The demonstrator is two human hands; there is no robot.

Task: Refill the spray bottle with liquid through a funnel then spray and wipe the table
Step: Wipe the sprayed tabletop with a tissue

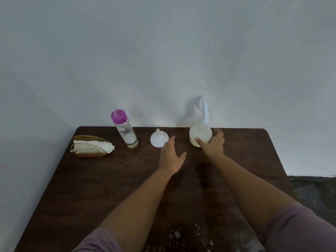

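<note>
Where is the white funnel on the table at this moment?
In the head view, the funnel lies near the table's far edge, between the purple-capped bottle and the spray bottle, just beyond the left hand's fingertips.

Your right hand (213,145) grips the spray bottle (200,136); left of it, your open left hand (171,157) nears the funnel (158,140).

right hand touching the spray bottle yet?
Touching. The head view shows the right hand wrapped round the spray bottle, thumb on its front and fingers behind its right side, with no gap.
</note>
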